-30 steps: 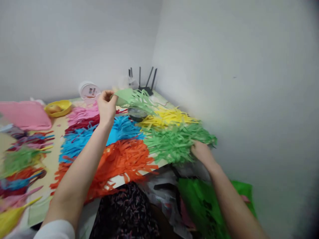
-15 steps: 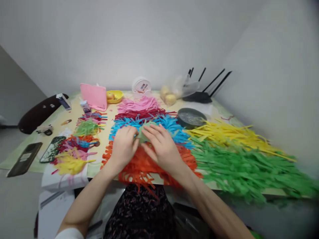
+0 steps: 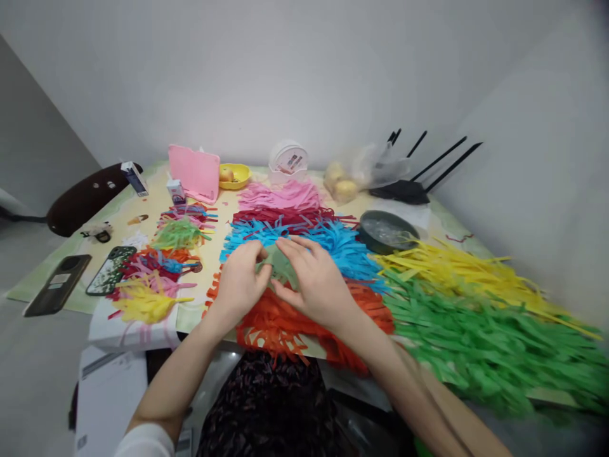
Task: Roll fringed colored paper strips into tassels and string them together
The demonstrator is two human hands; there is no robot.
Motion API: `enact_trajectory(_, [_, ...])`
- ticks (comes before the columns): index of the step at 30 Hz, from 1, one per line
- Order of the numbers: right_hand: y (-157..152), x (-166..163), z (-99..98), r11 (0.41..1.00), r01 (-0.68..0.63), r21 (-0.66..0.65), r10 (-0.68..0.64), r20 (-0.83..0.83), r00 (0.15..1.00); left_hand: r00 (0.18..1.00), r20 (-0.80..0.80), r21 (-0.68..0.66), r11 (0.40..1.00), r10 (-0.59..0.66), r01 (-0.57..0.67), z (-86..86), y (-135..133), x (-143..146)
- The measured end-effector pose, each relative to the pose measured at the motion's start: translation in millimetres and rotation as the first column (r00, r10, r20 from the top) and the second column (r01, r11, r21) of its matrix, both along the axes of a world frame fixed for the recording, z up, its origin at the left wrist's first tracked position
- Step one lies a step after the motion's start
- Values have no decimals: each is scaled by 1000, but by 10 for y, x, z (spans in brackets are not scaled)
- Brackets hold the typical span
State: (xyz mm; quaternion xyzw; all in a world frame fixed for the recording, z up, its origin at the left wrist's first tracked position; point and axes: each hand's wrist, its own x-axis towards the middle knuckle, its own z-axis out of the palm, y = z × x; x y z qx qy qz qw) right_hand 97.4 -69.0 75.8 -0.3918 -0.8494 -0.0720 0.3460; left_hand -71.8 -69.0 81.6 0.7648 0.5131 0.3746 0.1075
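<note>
My left hand (image 3: 240, 284) and my right hand (image 3: 318, 285) meet over the orange fringed paper pile (image 3: 285, 317), both pinching a pale green piece of fringed paper (image 3: 280, 266) between them. The fingers of both hands are curled onto its edges. Just behind lies the blue fringed paper pile (image 3: 328, 241). Right of my hands spread the green fringed pile (image 3: 476, 336) and the yellow fringed pile (image 3: 457, 266).
Pink (image 3: 280, 193) and dark red paper piles lie further back. A dark round tin (image 3: 385, 231), a router with antennas (image 3: 409, 187), a bag of fruit (image 3: 345, 181), a white tub (image 3: 288, 158), a yellow bowl (image 3: 235, 174), a pink case (image 3: 194, 172), two phones (image 3: 57, 282) and small multicoloured fringe bundles (image 3: 152, 279) sit around.
A second ago my left hand held the pale green piece up high while my right hand was at the green pile. Both hands have since come together low over the orange pile, holding it.
</note>
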Motion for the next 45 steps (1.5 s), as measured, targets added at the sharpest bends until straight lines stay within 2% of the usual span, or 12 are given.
enact_trajectory(4, [46,68,-39,998,51,23,-52,37,998,999,-2,-34,999,-36,36,10,1,18])
enact_trajectory(7, [89,234,62,1000,-6,-15,7,51,999,994,40,-77,991,-104,107,2,52,-42])
enact_trajectory(11, [71,455,321,972,-36,-234,35,-8,999,934,257,-172,939,-248,297,-12,196,-127])
enact_trajectory(14, [36,539,484,914,-31,-405,-15,-111,994,912,351,-155,947,-214,282,0,271,-115])
enact_trajectory(17, [13,584,573,895,-24,-446,-63,-179,982,876,402,-187,913,-266,363,51,297,-57])
enact_trajectory(20, [-1,645,619,884,-9,-467,-85,-180,980,858,391,-240,864,-332,443,118,300,-2])
enact_trajectory(24, [-12,737,644,817,-47,-574,-48,-149,988,851,432,-257,864,-298,433,178,288,7])
enact_trajectory(30, [-20,822,549,833,-203,-515,-6,-375,927,781,534,-200,849,-323,488,101,300,-74])
enact_trajectory(36, [-27,873,478,788,-400,-468,120,-521,845,630,669,-195,725,-395,661,35,302,-256])
enact_trajectory(40, [-46,823,526,807,-411,-425,180,-485,856,566,576,-223,553,-590,803,222,319,-408])
enact_trajectory(42, [-61,782,550,812,-392,-431,193,-436,879,588,552,-297,519,-592,801,325,329,-388])
enact_trajectory(45, [-53,799,565,826,-327,-459,195,-311,930,744,396,-469,578,-538,668,421,337,-251])
